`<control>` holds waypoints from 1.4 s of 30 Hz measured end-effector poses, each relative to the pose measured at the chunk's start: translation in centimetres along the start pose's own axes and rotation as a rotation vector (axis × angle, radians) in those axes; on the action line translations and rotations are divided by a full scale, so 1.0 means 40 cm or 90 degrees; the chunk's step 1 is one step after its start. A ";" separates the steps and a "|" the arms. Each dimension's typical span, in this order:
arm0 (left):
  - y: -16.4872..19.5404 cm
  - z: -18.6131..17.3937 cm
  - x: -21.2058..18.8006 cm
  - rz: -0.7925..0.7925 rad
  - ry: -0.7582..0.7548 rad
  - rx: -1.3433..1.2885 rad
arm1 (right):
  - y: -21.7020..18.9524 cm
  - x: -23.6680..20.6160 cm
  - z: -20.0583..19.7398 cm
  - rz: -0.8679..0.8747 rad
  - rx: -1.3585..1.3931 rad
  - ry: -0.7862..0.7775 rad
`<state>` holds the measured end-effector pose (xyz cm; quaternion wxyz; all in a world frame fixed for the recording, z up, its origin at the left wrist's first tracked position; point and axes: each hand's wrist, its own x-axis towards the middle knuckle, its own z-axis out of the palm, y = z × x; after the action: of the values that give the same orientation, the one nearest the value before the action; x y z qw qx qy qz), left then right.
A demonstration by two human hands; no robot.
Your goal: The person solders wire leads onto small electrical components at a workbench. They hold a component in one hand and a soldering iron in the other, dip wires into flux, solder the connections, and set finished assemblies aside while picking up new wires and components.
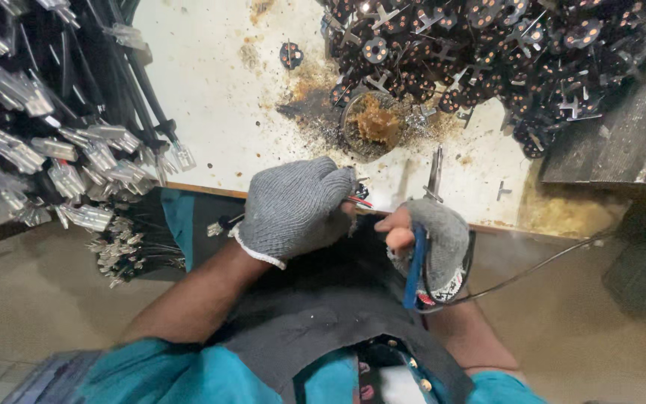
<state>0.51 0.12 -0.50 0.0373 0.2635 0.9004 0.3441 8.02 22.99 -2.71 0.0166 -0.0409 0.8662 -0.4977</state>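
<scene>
My left hand (293,208), in a grey knit glove, is closed around a small black part with red and black wire ends (360,199) sticking out toward the right. My right hand (431,239), in a fingerless grey glove, grips a blue-handled soldering iron (416,263) whose metal tip (435,173) points up over the table edge. A thin cord (532,268) runs from the iron off to the right. The two hands sit close together just below the white table's front edge (211,97).
A small round tin of brown flux (372,124) sits on the stained table amid burnt residue. A heap of black round parts with metal prongs (487,52) fills the back right. Bundles of black wires with metal terminals (39,150) hang at the left.
</scene>
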 end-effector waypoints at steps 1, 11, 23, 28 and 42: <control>0.000 0.000 0.001 -0.003 0.001 -0.003 | 0.009 0.014 0.003 -0.019 -0.048 -0.011; -0.001 0.006 -0.010 -0.020 -0.011 -0.022 | -0.125 0.081 -0.002 0.007 -0.023 -0.009; 0.016 -0.067 0.004 -0.064 -0.117 -0.234 | -0.087 0.023 0.030 0.071 0.193 0.036; 0.014 -0.079 0.002 -0.151 -0.250 -0.330 | -0.043 0.020 0.036 0.040 0.290 0.015; 0.024 -0.011 -0.038 -0.090 0.028 -0.300 | -0.077 0.047 0.044 0.015 0.204 0.090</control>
<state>2.15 -0.31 0.29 0.1019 0.1760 0.8119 0.5472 6.44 19.78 -0.90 -0.0321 0.0077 0.7754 -0.6307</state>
